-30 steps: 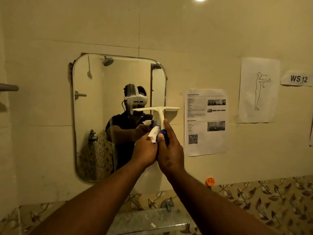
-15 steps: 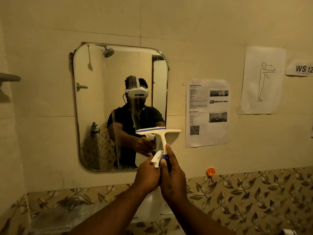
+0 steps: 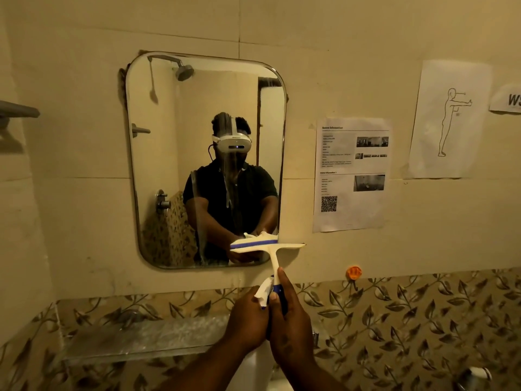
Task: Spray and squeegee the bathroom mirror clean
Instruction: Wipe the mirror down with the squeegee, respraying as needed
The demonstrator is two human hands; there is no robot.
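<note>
Gripping a white squeegee (image 3: pixel 267 248) by its blue-banded handle, a person stands before a rounded bathroom mirror (image 3: pixel 169 165) at the centre-left of the frame. The tool's blade sits level across the mirror's lower right corner, its right tip overhanging the glass onto the cream wall (image 3: pixel 338 38). Wet runs streak down the middle of the glass above the blade, and more show along a vertical line to its left.

The right hand (image 3: pixel 290 320) wraps the lower handle, its fingers (image 3: pixel 283 280) curled shut around it with one lying up along the stem. The left hand (image 3: pixel 248 314) presses in just beside it, its own fingers closed on a white, folded-looking piece at the handle's base; what that piece is cannot be told. Both hands sit low in the frame, well below the blade, so the head reaches the glass at the end of the stem.

Judging by its thin plastic build, the squeegee looks light and rigid, with a soft rubber edge that should drag smoothly only while the glass is wet. The handle, low down as now, seems the right hold, and a wet grip could slip. The mirror itself is fragile and looks hung from small fixings, so pressure is best kept even and modest.

A glass shelf (image 3: pixel 135 342) juts from the leaf-patterned tiles (image 3: pixel 423 320) at lower left.
</note>
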